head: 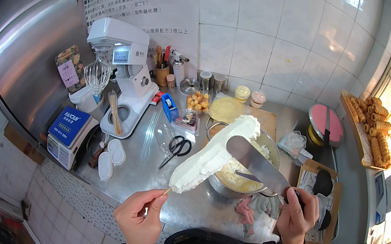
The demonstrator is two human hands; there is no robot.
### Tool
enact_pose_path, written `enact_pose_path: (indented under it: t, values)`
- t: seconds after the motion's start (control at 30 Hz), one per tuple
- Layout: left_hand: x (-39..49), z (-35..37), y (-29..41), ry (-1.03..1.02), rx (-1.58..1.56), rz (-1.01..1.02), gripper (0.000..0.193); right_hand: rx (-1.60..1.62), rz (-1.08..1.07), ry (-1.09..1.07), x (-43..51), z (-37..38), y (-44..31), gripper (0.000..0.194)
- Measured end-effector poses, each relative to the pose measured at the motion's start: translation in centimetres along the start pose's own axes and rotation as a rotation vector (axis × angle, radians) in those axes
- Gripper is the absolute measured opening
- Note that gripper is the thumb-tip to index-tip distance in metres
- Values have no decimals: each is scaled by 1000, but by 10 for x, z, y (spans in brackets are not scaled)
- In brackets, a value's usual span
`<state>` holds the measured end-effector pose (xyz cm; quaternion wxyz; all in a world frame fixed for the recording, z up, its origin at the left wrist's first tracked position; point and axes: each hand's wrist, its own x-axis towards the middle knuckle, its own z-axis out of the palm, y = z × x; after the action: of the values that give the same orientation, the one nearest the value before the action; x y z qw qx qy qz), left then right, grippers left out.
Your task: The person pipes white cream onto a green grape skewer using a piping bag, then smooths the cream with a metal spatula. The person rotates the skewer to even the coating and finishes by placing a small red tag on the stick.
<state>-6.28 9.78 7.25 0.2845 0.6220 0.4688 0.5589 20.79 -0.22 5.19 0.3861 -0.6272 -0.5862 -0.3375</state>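
Observation:
Between thumb and fingers, my left hand (142, 217) pinches the bare end of a thin wooden skewer (167, 191). A long, thick coating of white cream (207, 157) covers the rest of the skewer, which slants up to the right. My right hand (298, 213) grips the dark handle of a metal spatula (259, 164). The spatula's rounded blade lies against or just over the cream's right side; contact is hard to tell. Beneath both, a steel pot (232, 192) holds pale yellow-white cream (231, 172) with a dark blade resting in it.
Black scissors (176, 149) and a blue tape dispenser (169, 106) lie left of the pot. A white stand mixer (124, 67) holds skewers (114, 110) on its base. Farther left is a scale (65, 141). Rolled pastries (376, 128) fill a tray at right; cloths (254, 210) lie near the pot.

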Motion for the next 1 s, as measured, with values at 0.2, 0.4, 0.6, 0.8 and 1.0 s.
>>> enact_pose_path:
  t: [0.2, 0.4, 0.6, 0.8, 1.0]
  values:
    - [-1, 0, 0, -2, -25, -53, 8, 28, -186, -41, -10, -9, -10, 39]
    - [-2, -2, 2, -34, -20, -59, 9, -13, -198, -81, -8, -6, -12, 38]
    - [-3, -4, 1, -36, -5, -65, 9, -73, -101, 5, 6, -4, 7, 40]
    - [-2, 1, -4, -5, -100, -103, 8, 76, 87, 97, 12, -2, 23, 40]
    - [-3, -1, -5, -41, -172, -224, 8, 268, 125, -34, 9, -7, 16, 42]
